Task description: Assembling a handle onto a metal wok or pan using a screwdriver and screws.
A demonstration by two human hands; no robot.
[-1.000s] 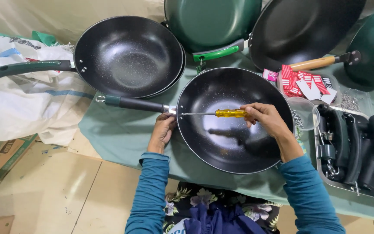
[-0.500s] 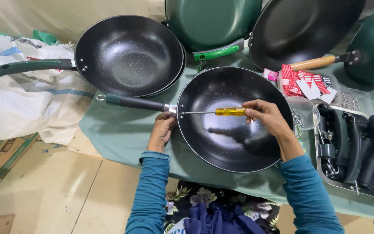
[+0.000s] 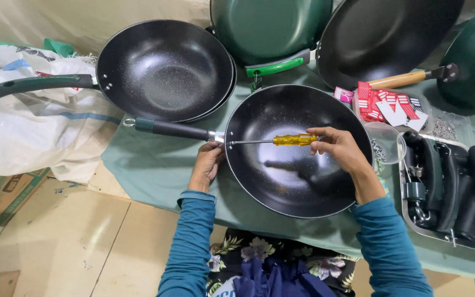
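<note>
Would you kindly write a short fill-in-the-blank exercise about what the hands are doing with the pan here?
1. The right hand holds a screwdriver with a ____ handle.
2. The screwdriver's tip points at the spot where the pan meets its ____.
3. The left hand grips the pan's rim just below that ____.

Missing words: yellow; handle; handle

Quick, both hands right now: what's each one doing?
Left hand: closed on the rim of the black pan, beside its handle.
Right hand: closed around the yellow screwdriver.
</note>
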